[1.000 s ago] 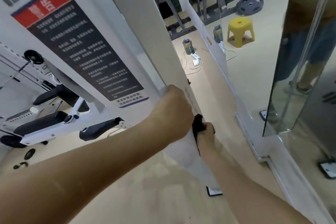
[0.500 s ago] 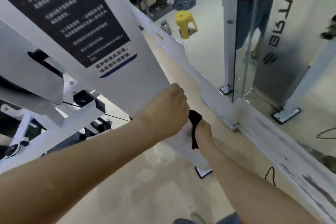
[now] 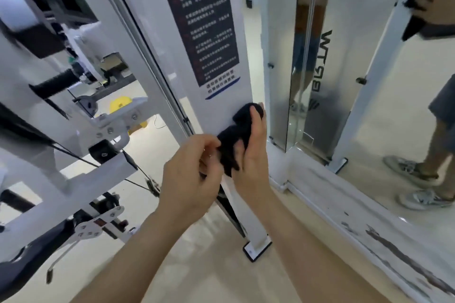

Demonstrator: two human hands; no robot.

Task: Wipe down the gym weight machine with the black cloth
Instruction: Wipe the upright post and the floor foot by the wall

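- Beige gym floor (image 3: 197, 278) runs beneath a wall mirror (image 3: 381, 130) at the right.
- On the weight machine (image 3: 110, 167), the white post (image 3: 245, 61) stands upright, its long axis vertical, with its foot plate (image 3: 257, 248) on the floor and a dark warning label (image 3: 209, 32) higher up.
- Just below the label, the black cloth (image 3: 236, 135) is bunched against the post, its long axis running up along it.
- Around the cloth the right grip (image 3: 253, 162) is curled, pressing it to the post.
- Beside it the left grip (image 3: 189, 172) has curled fingers that pinch the cloth's near left edge.
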